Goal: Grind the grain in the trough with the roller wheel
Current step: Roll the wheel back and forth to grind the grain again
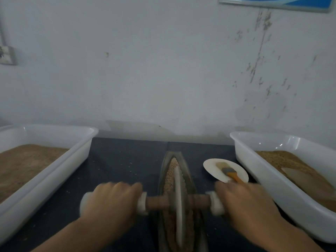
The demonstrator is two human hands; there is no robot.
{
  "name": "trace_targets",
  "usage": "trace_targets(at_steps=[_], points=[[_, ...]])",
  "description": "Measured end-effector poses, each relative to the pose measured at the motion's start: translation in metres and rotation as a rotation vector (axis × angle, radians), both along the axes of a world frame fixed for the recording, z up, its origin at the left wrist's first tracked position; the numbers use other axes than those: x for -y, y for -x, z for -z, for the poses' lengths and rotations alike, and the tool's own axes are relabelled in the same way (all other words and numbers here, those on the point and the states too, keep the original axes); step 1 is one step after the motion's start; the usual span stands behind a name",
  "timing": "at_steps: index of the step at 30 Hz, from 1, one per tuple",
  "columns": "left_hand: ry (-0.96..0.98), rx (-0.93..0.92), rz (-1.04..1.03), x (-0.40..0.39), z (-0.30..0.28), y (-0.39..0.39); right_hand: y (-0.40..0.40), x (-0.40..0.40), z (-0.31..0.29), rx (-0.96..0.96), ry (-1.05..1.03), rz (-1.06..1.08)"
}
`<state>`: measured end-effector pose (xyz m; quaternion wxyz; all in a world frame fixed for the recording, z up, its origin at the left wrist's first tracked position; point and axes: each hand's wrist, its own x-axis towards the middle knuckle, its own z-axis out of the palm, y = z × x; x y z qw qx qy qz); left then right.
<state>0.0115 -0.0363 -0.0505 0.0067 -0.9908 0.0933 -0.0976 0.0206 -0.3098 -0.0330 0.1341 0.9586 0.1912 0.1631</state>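
Both fists wrapped tight, left hand (111, 199) & right hand (241, 200), on white end grips of brown wooden axle thru pale toothed roller wheel (179, 202), standing upright in long grey boat-shaped trough (187, 171) w/ cracked tan grain (170, 177); looks heavy, stiff, prob tippy, so hold ends evenly.

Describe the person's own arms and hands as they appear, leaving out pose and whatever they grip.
Both forearms are bare, with no sleeves in view. The left hand and right hand wear no gloves; no rings, watch or bands are visible, though motion blur hides fine detail.
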Motion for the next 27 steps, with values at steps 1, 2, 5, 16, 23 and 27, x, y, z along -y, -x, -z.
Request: trace_targets(at_steps=[1, 2, 5, 16, 23, 27], points=[[0.009, -0.032, 0.008, -0.001, -0.003, 0.012, 0.013, 0.002, -0.004, 0.000, 0.004, -0.014], [0.006, -0.060, 0.021, -0.002, -0.008, 0.022, 0.021, 0.005, -0.006, -0.024, 0.018, -0.022], [-0.046, -0.133, 0.038, -0.001, -0.018, 0.033, 0.024, 0.011, -0.005, -0.083, 0.012, -0.030], [-0.107, 0.194, -0.105, 0.015, -0.009, -0.074, -0.081, 0.000, 0.025, 0.095, -0.124, 0.134], [-0.093, -0.021, -0.012, 0.004, -0.009, 0.003, -0.008, 0.005, 0.008, -0.212, -0.095, 0.098], [-0.096, -0.139, 0.040, 0.001, -0.020, 0.031, 0.021, 0.008, -0.009, -0.329, -0.029, 0.013]])
